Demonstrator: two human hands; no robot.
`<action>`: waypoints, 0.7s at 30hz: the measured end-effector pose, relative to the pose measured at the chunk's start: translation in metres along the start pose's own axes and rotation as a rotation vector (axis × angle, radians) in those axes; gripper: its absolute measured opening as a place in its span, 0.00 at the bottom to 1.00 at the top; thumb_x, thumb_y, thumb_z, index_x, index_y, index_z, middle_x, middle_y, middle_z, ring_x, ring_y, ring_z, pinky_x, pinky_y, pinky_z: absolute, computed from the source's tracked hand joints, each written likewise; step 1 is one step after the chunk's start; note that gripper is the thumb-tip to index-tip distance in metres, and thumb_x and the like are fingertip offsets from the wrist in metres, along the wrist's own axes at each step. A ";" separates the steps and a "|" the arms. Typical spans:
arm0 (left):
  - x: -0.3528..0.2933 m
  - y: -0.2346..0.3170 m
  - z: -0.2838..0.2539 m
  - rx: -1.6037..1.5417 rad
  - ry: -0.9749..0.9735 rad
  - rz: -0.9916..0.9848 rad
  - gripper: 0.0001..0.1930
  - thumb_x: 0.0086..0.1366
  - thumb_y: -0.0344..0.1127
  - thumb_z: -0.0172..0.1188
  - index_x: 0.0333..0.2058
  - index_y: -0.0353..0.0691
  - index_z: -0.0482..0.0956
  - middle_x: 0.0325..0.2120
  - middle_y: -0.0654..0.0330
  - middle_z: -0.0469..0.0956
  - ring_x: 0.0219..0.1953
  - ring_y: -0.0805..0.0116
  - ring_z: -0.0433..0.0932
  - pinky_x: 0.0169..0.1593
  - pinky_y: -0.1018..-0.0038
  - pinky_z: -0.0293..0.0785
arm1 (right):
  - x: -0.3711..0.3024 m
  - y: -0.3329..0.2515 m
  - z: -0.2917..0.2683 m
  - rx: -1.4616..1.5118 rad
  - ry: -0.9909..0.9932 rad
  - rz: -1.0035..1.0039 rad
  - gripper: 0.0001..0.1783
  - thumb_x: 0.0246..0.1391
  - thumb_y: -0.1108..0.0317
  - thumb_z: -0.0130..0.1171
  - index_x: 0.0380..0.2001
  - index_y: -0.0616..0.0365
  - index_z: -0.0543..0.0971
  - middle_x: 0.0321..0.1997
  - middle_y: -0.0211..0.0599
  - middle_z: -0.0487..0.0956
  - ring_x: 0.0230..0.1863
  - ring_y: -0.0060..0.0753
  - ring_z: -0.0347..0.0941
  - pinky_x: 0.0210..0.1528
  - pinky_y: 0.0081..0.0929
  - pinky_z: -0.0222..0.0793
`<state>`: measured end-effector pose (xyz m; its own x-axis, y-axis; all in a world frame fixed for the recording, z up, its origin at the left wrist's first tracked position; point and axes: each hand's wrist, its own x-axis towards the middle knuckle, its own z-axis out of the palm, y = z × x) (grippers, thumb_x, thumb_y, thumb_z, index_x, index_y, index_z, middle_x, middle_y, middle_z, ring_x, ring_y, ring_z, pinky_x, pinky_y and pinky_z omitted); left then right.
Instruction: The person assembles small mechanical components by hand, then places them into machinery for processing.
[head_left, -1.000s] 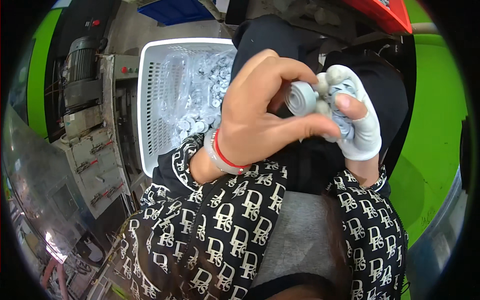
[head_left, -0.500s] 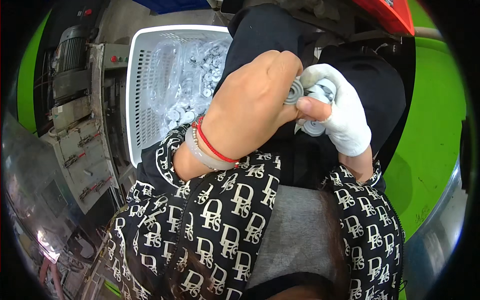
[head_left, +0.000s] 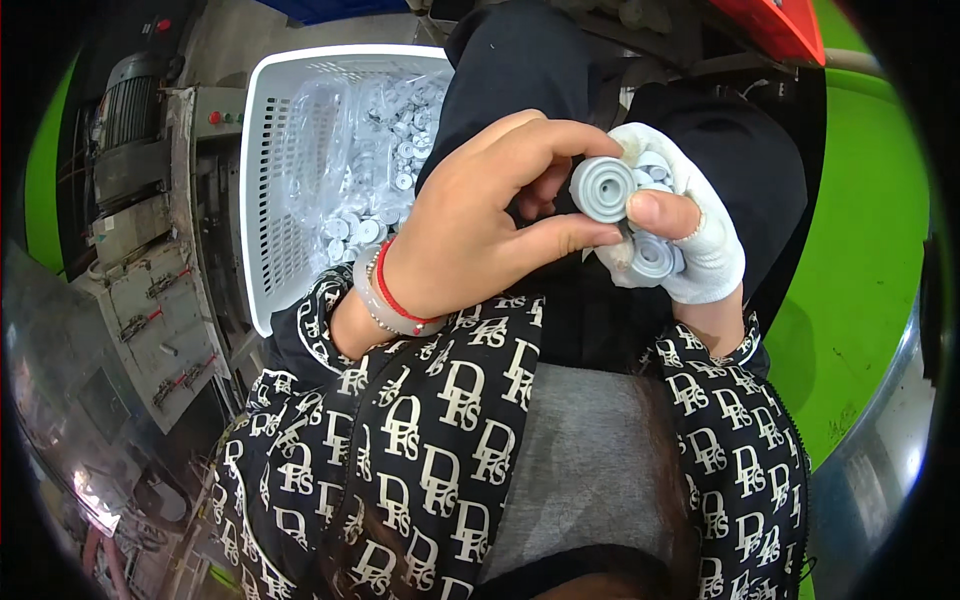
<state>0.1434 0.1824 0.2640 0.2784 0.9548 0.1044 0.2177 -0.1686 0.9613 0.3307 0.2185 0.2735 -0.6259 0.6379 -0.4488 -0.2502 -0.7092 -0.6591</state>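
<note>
Round grey part (head_left: 603, 190), concentrically ringed, left hand (head_left: 465, 215) pinching it, right hand (head_left: 712, 245) clutching similar parts (head_left: 653, 258)

Along the left stands worn grey metal machinery (head_left: 188, 335) — red-handled clamps (head_left: 142, 325) on its face and a dark, ribbed cylindrical motor (head_left: 130, 108) above — with a strip of dull grey floor (head_left: 222, 50) nearby. A smooth, bright green surface (head_left: 860, 200) fills much of the right side, a red plastic bin (head_left: 775, 28) at its upper corner, while white light glares off a shiny silvery surface (head_left: 888, 455) lower down.
</note>
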 end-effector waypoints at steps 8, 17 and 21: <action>-0.002 -0.012 0.008 -0.257 0.014 -0.014 0.18 0.55 0.26 0.61 0.45 0.34 0.69 0.33 0.64 0.73 0.33 0.81 0.70 0.34 0.86 0.67 | 0.000 0.001 0.003 -0.175 0.115 -0.113 0.19 0.42 0.67 0.64 0.37 0.60 0.70 0.28 0.35 0.75 0.22 0.21 0.72 0.24 0.15 0.69; 0.000 -0.008 0.028 -0.229 0.315 -0.118 0.12 0.67 0.37 0.46 0.34 0.34 0.72 0.23 0.63 0.73 0.20 0.83 0.68 0.23 0.87 0.63 | 0.002 0.007 0.011 -0.373 0.190 -0.169 0.17 0.42 0.68 0.65 0.36 0.59 0.71 0.27 0.34 0.75 0.24 0.21 0.72 0.25 0.16 0.67; 0.005 -0.010 0.023 -0.602 0.261 -0.190 0.16 0.69 0.41 0.41 0.33 0.35 0.74 0.19 0.67 0.71 0.16 0.84 0.64 0.21 0.87 0.62 | 0.004 0.007 0.007 -0.265 0.174 -0.139 0.17 0.43 0.67 0.64 0.36 0.60 0.71 0.26 0.35 0.75 0.23 0.22 0.72 0.23 0.15 0.66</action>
<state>0.1644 0.1829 0.2494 0.0360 0.9948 -0.0949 -0.3384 0.1015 0.9355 0.3217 0.2140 0.2714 -0.4585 0.7807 -0.4246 -0.1093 -0.5237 -0.8449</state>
